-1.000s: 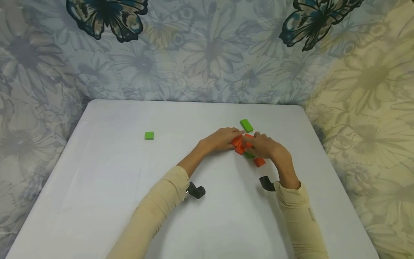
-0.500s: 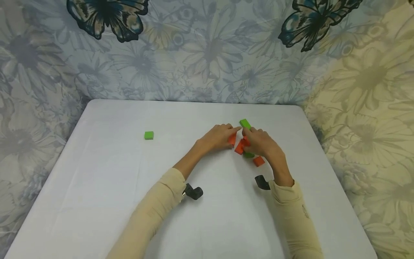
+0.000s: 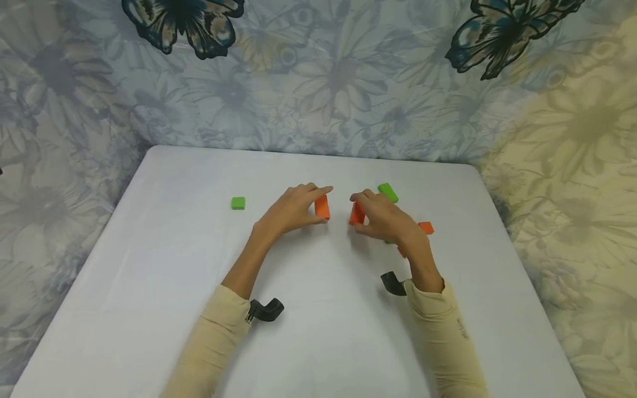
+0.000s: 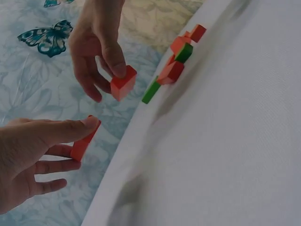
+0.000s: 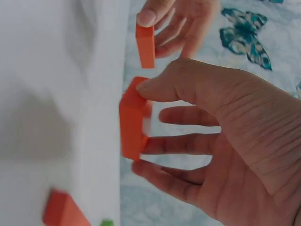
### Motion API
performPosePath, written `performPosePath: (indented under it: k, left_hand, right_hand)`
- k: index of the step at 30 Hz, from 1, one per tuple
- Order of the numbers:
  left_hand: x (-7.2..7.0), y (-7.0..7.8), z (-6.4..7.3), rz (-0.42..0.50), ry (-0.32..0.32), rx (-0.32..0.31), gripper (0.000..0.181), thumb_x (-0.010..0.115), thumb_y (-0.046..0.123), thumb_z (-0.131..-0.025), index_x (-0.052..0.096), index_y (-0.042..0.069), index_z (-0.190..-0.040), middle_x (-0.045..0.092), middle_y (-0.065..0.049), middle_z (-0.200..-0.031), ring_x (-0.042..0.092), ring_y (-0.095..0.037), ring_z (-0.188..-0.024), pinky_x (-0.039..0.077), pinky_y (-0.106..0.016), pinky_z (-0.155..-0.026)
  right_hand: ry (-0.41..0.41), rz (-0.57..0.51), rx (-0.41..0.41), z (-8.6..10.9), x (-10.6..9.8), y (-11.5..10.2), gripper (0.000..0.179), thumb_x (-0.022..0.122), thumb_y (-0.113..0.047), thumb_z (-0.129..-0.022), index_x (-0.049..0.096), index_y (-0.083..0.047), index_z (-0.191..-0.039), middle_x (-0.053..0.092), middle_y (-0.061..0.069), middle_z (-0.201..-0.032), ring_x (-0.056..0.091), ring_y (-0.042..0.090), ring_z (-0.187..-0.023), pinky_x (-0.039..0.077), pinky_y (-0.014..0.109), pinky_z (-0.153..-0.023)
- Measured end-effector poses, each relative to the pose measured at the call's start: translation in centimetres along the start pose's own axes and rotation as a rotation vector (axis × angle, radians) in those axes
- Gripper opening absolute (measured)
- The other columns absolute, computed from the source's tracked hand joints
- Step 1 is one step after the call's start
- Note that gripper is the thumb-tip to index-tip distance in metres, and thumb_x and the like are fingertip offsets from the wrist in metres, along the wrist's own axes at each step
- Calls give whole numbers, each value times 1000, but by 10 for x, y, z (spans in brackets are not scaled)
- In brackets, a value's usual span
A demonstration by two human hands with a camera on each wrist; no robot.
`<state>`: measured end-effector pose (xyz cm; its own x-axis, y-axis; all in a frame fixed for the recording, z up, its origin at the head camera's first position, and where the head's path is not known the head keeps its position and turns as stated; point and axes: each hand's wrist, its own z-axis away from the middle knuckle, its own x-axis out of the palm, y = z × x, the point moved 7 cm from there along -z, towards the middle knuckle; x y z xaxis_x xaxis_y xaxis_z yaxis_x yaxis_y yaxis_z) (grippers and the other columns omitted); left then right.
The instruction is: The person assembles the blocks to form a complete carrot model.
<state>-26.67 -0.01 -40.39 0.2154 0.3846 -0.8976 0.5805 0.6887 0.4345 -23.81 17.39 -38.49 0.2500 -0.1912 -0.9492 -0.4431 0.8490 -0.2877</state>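
Observation:
My left hand [image 3: 286, 210] pinches an orange rectangular block [image 3: 322, 207] between thumb and fingers, above the white table. To its right, my right hand [image 3: 383, 216] grips another orange block [image 3: 357, 213], its thumb pressing on one end and fingertips on the other. A small space separates the two held blocks. In the left wrist view, several orange blocks [image 4: 170, 73] lie loosely grouped with a green block [image 4: 184, 52] on the table beyond my hands. The right hand and wrist partly cover this group in the head view.
A lone green block [image 3: 238, 203] lies on the white table [image 3: 164, 265] to the left. Another green block [image 3: 388, 192] sits just behind my right hand, and an orange block [image 3: 426, 228] lies right of it. Butterfly-patterned cloth [image 3: 318, 83] surrounds the table.
My left hand has moved left, away from the group, carrying its orange block. My right hand has taken an orange block and shifted left with it. The head view has shifted slightly.

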Motion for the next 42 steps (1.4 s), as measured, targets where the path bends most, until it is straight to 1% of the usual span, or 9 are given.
performPosePath:
  k: [3,6,9,13,24,30,32,36,42]
  left_hand:
    - [-1,-12,19,37,6,-72,76,83,38,-90,50,19,-156,66,-7,-140,61,-28,-129,45,-52,-117]
    - [0,-21,36,76,13,-119,77,84,37,-89,51,18,-156,65,-6,-143,60,-29,-133,43,-55,-119]
    - [3,-27,49,98,26,-129,77,85,36,-88,52,17,-155,67,-4,-142,61,-28,-131,43,-55,-119]
    - [10,-32,61,117,39,-121,78,87,34,-86,53,15,-154,68,-4,-141,63,-27,-129,45,-55,-118]
    - [40,-40,63,138,49,-143,87,89,37,-82,49,18,-157,67,-5,-143,63,-27,-130,48,-56,-113]
    - [37,-42,66,185,28,-148,97,91,35,-80,41,21,-162,66,-5,-141,61,-27,-132,44,-55,-119]
    - [36,-43,65,190,28,-140,98,92,32,-79,41,20,-162,68,-5,-136,62,-26,-129,44,-54,-119]
    - [37,-44,63,195,23,-129,95,91,28,-81,42,17,-161,69,-5,-135,64,-26,-126,46,-49,-118]
    - [39,-47,63,206,29,-144,97,92,26,-80,40,16,-162,71,-6,-131,65,-25,-123,49,-44,-116]
  right_hand:
    - [-52,-19,-9,-8,9,-13,63,77,-20,-93,52,2,-147,65,16,-130,65,35,-109,58,46,-97]
    - [-113,-24,-48,-16,22,-25,65,77,-24,-95,51,1,-149,65,13,-128,66,29,-105,59,44,-97]
    - [-139,-3,-104,-23,34,-37,66,79,-25,-94,52,1,-148,65,11,-122,64,26,-101,57,42,-96]
    - [-122,47,-160,-31,45,-49,66,82,-23,-91,54,2,-145,65,12,-121,61,29,-106,55,41,-97]
    - [-63,88,-233,-48,67,-60,62,81,-25,-90,58,2,-141,67,13,-125,62,28,-105,57,40,-96]
    - [-64,59,-177,-54,72,-56,73,85,-33,-88,54,-2,-147,65,10,-138,61,30,-119,53,46,-106]
    - [-65,24,-174,-54,71,-56,75,86,-31,-86,53,-3,-148,64,10,-140,61,30,-121,53,47,-108]
    - [-61,-77,-207,-55,73,-58,71,85,-22,-86,53,-1,-147,65,12,-139,61,30,-118,55,43,-104]
    - [-68,-125,-206,-59,76,-60,73,85,-18,-85,51,-2,-148,63,12,-141,59,29,-120,54,43,-105]
